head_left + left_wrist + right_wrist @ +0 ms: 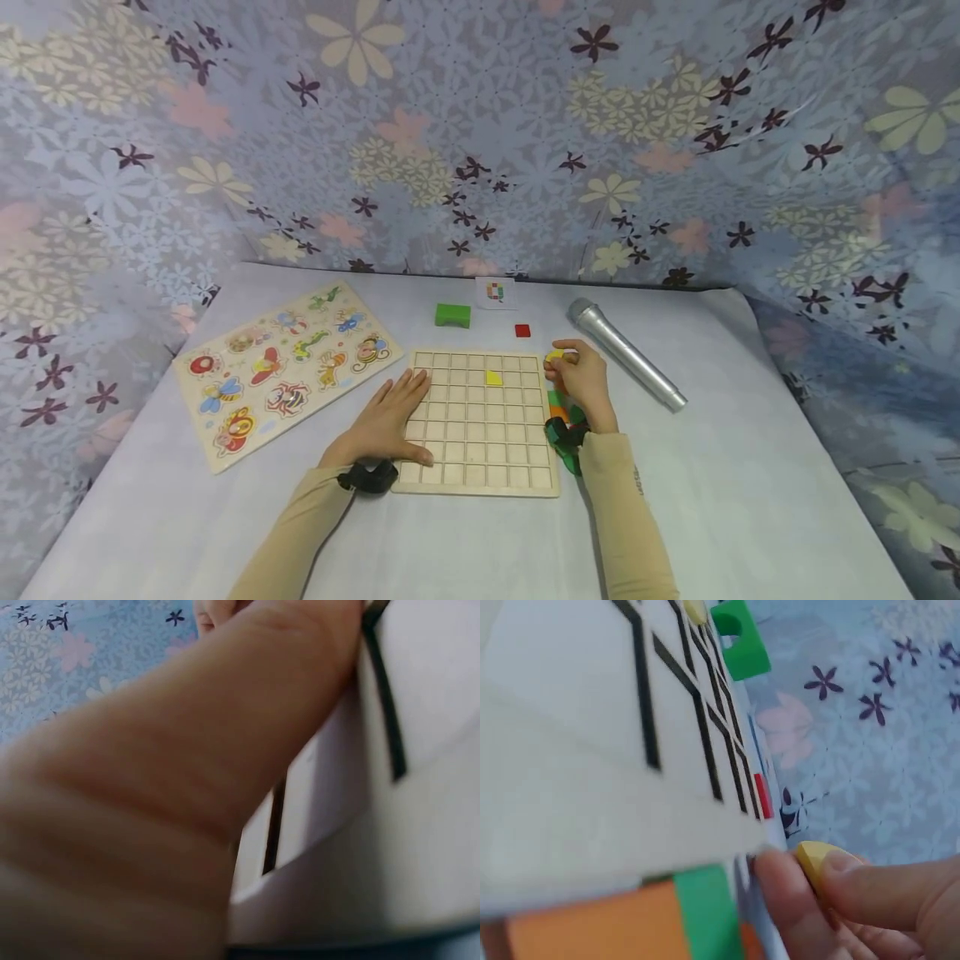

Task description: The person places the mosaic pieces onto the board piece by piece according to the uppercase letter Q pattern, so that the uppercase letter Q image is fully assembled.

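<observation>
A wooden grid board point(476, 482) lies flat, with one yellow piece point(493, 378) set in a cell of its upper part. My left hand point(386, 421) rests with spread fingers on the board's left edge. Beyond the board's upper right corner, my right hand point(585, 379) pinches a second yellow block point(814, 864) between thumb and fingers. Under and beside that wrist lie green and orange blocks point(557, 407), partly hidden by the hand and its dark strap. In the left wrist view the fingers are mostly out of sight.
Behind the board are a green notched block point(453, 316), a red square point(522, 331) and a small card with a coloured pattern point(496, 293). A silver microphone point(630, 354) lies to the right. An insect puzzle board point(288, 375) lies at the left.
</observation>
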`<action>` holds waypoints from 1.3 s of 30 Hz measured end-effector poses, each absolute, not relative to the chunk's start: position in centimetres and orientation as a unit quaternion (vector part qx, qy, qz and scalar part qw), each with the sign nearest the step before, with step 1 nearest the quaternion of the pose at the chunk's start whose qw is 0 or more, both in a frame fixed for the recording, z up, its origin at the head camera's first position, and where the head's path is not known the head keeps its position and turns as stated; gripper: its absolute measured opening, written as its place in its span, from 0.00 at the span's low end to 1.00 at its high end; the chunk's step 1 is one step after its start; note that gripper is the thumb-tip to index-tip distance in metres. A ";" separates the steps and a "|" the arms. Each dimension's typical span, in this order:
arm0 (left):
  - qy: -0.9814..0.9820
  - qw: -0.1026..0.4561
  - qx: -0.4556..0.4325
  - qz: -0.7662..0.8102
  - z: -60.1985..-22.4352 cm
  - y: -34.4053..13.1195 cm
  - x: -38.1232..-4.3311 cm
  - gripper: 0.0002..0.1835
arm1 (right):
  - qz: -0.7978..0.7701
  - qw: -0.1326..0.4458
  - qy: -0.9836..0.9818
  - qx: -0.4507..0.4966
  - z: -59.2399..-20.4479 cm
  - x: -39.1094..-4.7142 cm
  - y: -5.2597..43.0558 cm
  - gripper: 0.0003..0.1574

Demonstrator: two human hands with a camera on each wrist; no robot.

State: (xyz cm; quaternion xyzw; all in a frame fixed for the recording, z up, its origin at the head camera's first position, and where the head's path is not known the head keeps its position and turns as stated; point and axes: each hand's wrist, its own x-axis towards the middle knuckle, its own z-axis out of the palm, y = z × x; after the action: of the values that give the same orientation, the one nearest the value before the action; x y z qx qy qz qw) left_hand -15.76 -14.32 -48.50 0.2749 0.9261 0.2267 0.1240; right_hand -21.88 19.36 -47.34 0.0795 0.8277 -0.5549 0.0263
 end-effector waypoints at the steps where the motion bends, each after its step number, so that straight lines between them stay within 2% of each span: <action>1: 0.926 0.124 0.275 0.229 -48.4 -14.3 -15.7 0.68 | -0.550 0.021 0.831 0.079 -47.1 -21.9 19.2 0.20; 6: 0.926 0.129 0.268 0.235 -48.2 -14.1 -15.7 0.68 | -0.556 -0.001 0.827 0.084 -46.0 -21.9 17.8 0.16; 12: 0.926 0.123 0.269 0.235 -48.4 -14.0 -15.8 0.68 | -0.565 0.030 0.824 0.041 -45.2 -22.2 13.8 0.15; 18: 0.924 0.130 0.267 0.239 -48.6 -14.0 -15.7 0.69 | -0.528 0.049 0.848 -0.020 -46.4 -21.8 9.2 0.10; 22: 0.926 0.128 0.265 0.238 -48.4 -14.1 -15.6 0.68 | -0.486 0.036 0.870 -0.076 -47.2 -21.2 7.2 0.09; 26: 0.925 0.115 0.274 0.237 -48.3 -14.3 -15.7 0.69 | -0.449 0.009 0.887 -0.106 -47.4 -20.8 6.5 0.11; 33: 0.924 0.122 0.275 0.236 -48.3 -14.3 -15.7 0.69 | -0.366 0.014 0.918 -0.150 -47.5 -20.7 6.4 0.16; 39: 0.924 0.122 0.271 0.239 -48.3 -14.3 -15.8 0.68 | -0.374 0.007 0.917 -0.139 -47.3 -20.6 6.7 0.12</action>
State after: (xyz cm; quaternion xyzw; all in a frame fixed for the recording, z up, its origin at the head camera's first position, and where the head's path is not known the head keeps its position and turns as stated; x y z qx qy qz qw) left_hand -15.76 -14.27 -48.33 0.2710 0.9245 0.2385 0.1224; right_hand -20.61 6.65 -47.26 -0.1389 0.9169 -0.3741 0.0070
